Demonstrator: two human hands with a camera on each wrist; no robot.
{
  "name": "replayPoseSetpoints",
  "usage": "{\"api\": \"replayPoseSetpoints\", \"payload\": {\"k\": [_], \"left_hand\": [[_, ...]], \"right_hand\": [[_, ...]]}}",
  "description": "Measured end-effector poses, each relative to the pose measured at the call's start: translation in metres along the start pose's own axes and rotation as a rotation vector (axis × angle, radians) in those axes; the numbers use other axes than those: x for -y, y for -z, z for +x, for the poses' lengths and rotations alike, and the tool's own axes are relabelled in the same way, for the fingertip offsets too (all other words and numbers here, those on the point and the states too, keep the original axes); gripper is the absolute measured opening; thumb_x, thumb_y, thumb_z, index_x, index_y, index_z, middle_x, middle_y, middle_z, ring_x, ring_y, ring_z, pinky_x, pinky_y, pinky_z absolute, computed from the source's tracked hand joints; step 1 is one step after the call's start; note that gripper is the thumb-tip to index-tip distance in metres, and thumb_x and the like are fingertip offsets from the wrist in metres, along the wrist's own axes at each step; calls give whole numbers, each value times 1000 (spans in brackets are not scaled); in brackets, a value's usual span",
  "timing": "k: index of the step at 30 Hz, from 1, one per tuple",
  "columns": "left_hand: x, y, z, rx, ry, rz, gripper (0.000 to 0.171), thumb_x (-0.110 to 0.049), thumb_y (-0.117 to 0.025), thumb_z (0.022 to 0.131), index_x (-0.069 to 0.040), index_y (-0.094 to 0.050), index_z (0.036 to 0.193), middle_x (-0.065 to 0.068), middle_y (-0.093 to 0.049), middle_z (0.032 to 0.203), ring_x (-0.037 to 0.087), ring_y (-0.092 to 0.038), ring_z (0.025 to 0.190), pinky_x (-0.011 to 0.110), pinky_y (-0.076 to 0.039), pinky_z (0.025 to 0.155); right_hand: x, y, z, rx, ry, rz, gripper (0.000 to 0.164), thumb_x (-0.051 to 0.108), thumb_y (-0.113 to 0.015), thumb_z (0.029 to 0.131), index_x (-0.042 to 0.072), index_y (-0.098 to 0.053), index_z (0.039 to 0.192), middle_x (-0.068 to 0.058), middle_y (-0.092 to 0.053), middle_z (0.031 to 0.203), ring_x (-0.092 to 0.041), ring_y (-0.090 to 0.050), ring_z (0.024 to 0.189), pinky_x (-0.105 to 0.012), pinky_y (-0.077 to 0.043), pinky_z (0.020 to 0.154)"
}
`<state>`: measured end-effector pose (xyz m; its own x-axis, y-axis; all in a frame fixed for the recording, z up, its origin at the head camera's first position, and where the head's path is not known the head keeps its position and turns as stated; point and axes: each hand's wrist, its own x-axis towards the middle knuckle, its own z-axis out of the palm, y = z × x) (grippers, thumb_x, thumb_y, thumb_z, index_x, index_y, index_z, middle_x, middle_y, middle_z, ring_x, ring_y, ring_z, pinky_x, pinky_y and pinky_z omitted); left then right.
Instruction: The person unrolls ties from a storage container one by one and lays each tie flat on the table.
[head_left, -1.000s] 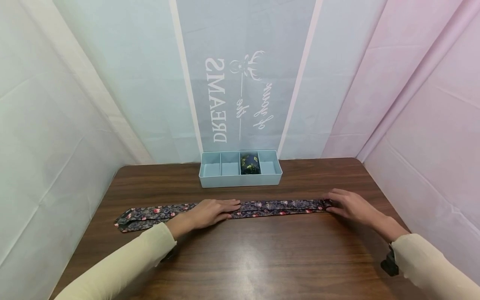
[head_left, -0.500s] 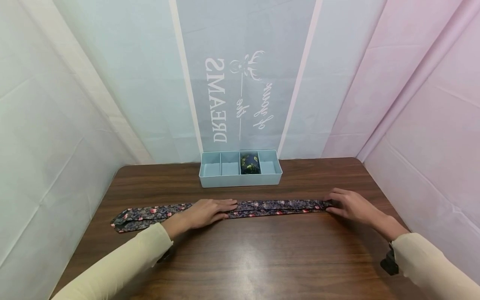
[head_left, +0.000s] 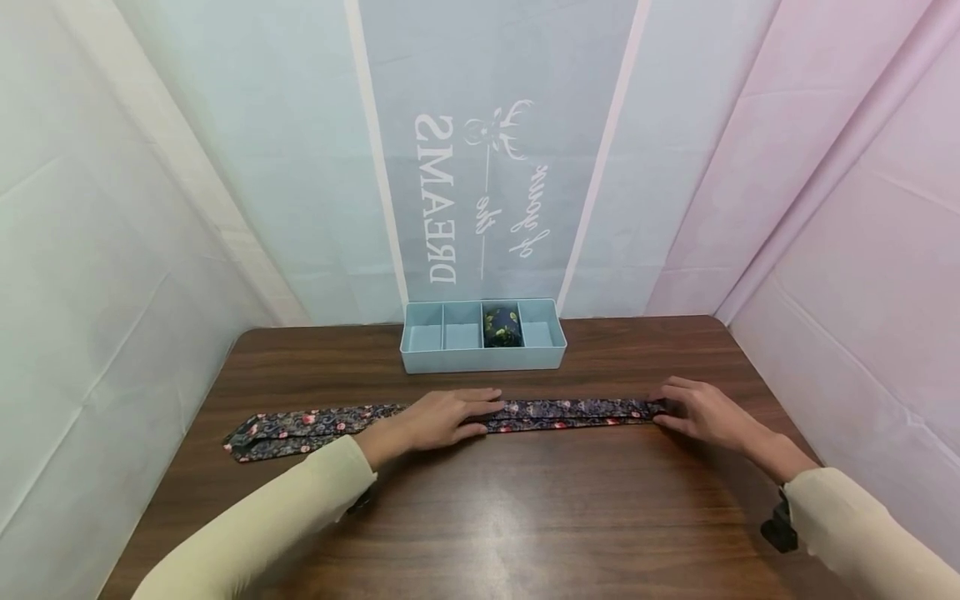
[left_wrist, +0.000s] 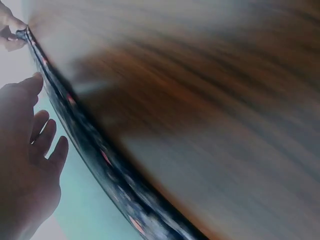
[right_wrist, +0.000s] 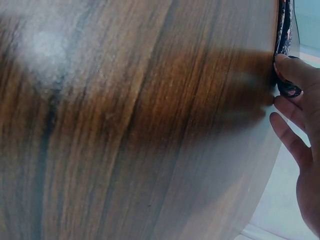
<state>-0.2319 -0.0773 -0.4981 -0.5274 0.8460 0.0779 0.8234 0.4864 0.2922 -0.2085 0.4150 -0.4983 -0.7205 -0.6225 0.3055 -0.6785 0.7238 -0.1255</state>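
A dark necktie (head_left: 577, 412) with a red and pale floral print lies stretched from left to right across the wooden table. Its wide pointed end is at the left. My left hand (head_left: 438, 419) is over the tie's middle with fingers extended, hiding a stretch of it. In the left wrist view the tie (left_wrist: 102, 150) runs alongside that hand (left_wrist: 30, 165). At the tie's right end, my right hand (head_left: 705, 412) pinches the fabric between thumb and fingers. The right wrist view shows this end (right_wrist: 289, 90) bunched or rolled at the thumb of the right hand (right_wrist: 307, 110).
Behind the tie stands a light blue box (head_left: 483, 360) with several compartments. One compartment holds a rolled dark necktie (head_left: 502, 327) with a yellow-green pattern. Pale fabric (head_left: 300, 167) hangs along the table's back and sides.
My left hand slid slightly left along the tie, then moved back right, further than before. The tie's wide end shifted slightly left. My right hand has stayed nearly still at its end.
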Motion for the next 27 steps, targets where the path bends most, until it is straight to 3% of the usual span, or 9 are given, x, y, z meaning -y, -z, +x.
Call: {"api": "replayPoseSetpoints", "payload": {"k": [5,10,16,27], "left_hand": [[-7,-5,18,-11,-54,-1,51,-32,-61,109,-18,-54,157,6,-46,165,20,-46,151,43,-45,119],[-8,-12,27,10,-62,23,47,-32,-60,110,-19,-56,155,2,-48,164,18,-45,152,42,-46,117],[-6,-15,25,55,-24,6,46,-32,-57,111,-22,-55,156,0,-44,165,16,-44,152,42,-48,116],[-4,-18,19,42,-24,17,45,-30,-56,112,-23,-54,156,0,-43,167,17,-44,151,41,-50,113]], "right_hand": [[-1,-1,-1,-7,0,12,31,9,-92,80,9,-78,107,3,-67,96,-4,-59,70,-25,-51,57],[-1,-1,0,-34,1,17,30,13,-94,79,11,-78,104,5,-67,93,-2,-57,70,-23,-49,57],[-2,-3,2,-62,-50,25,25,17,-94,80,16,-75,96,8,-67,89,2,-50,66,-22,-44,55],[-6,-5,-1,-111,-35,44,29,6,-95,73,14,-73,91,8,-63,83,0,-49,67,-17,-40,55]]}}
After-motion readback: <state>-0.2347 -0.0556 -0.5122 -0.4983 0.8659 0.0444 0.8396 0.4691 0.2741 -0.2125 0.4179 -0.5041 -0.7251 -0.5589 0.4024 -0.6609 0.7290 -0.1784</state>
